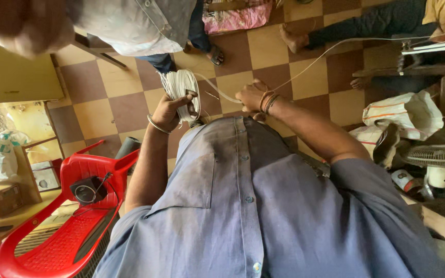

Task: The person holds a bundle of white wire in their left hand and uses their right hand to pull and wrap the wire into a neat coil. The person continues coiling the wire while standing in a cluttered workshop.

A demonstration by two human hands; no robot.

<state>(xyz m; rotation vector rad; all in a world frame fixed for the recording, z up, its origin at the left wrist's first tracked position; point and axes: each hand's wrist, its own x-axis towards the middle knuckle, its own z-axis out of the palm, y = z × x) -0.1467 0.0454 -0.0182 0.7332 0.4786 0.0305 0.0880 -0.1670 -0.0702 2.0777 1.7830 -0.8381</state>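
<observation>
Head view looks straight down over a big blue-grey shirt (263,206) that fills the bottom of the picture. Under it lies a checked floor (104,98) of brown and cream squares. At the lower left stands a red plastic chair (63,242) with a small black thing on its seat. At the right sit a white bag (408,110) and a fan (439,157). Other people stand or sit near the top: one in a pale shirt (135,23), and one at the upper right with a bare foot (292,38) on the floor. Both arms reach forward from the blue-grey shirt. The left hand (173,110) wears a metal bangle and is closed around a coil of white wire (181,90). Its fingers (184,100) wrap across the lower front of the coil, and the top loops stick out above them. The right hand (253,98) has thread bands on the wrist. It is curled shut on one strand of white wire (310,62). A short piece of this strand runs from the coil into the right hand, and a long piece goes up and away to the right. The two hands are near each other but not touching.
</observation>
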